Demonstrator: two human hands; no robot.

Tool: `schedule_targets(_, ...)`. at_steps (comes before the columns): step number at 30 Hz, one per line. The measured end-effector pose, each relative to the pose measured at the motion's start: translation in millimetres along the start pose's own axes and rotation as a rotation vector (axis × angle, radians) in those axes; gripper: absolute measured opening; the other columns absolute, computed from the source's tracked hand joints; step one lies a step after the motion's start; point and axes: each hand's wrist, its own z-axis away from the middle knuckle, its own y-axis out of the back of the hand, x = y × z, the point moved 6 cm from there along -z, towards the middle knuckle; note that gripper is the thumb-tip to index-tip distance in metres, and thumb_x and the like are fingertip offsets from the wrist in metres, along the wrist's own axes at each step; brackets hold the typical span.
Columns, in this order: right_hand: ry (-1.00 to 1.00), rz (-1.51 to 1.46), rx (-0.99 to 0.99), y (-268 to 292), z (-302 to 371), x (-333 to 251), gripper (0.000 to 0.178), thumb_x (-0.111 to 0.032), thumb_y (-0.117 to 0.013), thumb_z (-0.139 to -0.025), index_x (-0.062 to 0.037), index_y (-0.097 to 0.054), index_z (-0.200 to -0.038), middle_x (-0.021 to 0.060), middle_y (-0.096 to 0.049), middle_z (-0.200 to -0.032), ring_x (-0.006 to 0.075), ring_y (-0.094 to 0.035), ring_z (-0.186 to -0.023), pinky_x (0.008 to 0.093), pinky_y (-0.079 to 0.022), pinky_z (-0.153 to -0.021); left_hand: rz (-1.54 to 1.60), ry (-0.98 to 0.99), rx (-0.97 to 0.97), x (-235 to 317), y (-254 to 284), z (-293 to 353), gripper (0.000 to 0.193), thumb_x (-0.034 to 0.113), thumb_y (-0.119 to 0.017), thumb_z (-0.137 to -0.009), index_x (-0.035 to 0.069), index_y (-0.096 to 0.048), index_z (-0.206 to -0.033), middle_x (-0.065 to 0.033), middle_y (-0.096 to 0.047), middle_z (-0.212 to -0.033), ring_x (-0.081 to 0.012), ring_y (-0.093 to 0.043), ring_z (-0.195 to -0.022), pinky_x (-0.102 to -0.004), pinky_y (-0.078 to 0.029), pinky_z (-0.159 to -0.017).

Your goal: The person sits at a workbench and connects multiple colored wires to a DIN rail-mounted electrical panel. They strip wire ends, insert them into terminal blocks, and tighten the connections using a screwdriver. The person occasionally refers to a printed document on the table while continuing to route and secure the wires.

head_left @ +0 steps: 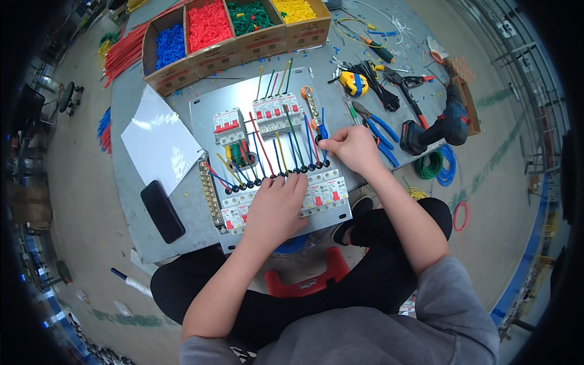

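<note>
A metal mounting panel (204,112) lies on the table in front of me, carrying circuit breakers and upright coloured wires. My left hand (277,204) lies over the lower row of breakers (325,193), fingers stretched toward the black round wire holes. My right hand (353,149) pinches at the panel's right side, thumb and forefinger together at a blue wire (323,130) with a thicker blue part. The fingertips partly hide the grip. Above the wires sit a three-switch breaker (227,126) and a wider breaker group (277,114). Brass terminal bars (210,194) flank the panel.
A cardboard box (213,61) of blue, red, green and yellow sleeves stands at the back. Left lie a white sheet (161,143) and black phone (162,211). Right are a tape measure (354,84), cable ties (380,88), pliers (380,131), and a cordless drill (441,125).
</note>
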Motion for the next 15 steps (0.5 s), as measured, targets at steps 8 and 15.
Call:
schedule_targets(8, 0.031, -0.125, -0.122, -3.6, -9.2, 16.6, 0.036, -0.034, -0.092, -0.093, 0.0005, -0.086, -0.091, 0.0094, -0.080, -0.075, 0.0175, -0.072, -0.066, 0.0359, -0.057, -0.069, 0.019, 0.017, 0.038, 3.0, 5.2, 0.7, 0.075, 0.029, -0.098, -0.074, 0.002, -0.065, -0.135, -0.0104, -0.072, -0.120, -0.0282, -0.073, -0.110, -0.0402, -0.055, -0.098)
schedule_targets(15, 0.145, -0.010, 0.001, 15.6, 10.8, -15.3, 0.035, -0.032, -0.089, -0.095, -0.0027, -0.074, -0.107, 0.0073, -0.070, -0.074, 0.0225, -0.069, -0.069, 0.0361, -0.056, -0.071, 0.173, 0.125, 0.378, -19.4, 52.1, 24.6, 0.023, 0.021, -0.088, -0.092, 0.004, -0.073, -0.097, -0.0113, -0.069, -0.097, -0.0290, -0.069, -0.093, -0.0421, -0.053, -0.083)
